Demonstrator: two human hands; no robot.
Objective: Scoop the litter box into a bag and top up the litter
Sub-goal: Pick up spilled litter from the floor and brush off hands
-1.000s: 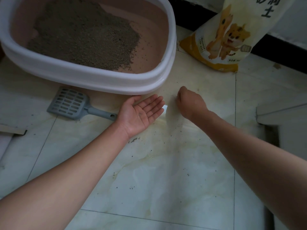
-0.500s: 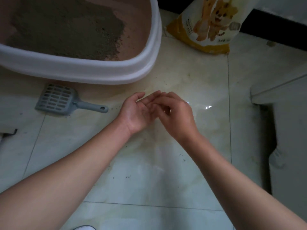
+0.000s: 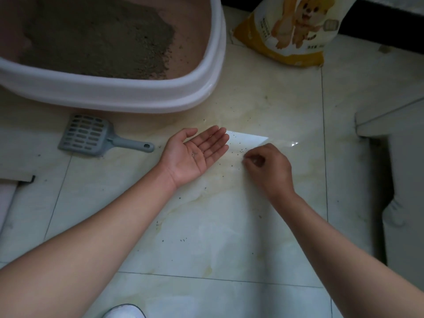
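As grains (image 3: 182, 240) dotted the floor (image 3: 229, 255): right hand (image 3: 267, 169) pinched one; left hand (image 3: 195, 154) lay spread, cupping some.
Next: palmful likely needed tipping into litter box (image 3: 137, 97).

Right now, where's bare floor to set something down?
Free: pale tile between the forearms, below left hand and right hand, bar stray litter grains; tile between white litter box and yellow litter bag. Crowded: grey slotted scoop beside the box.

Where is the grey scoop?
The grey scoop lies on the floor in the left half of the head view, just in front of the litter box, its handle pointing toward the left hand.
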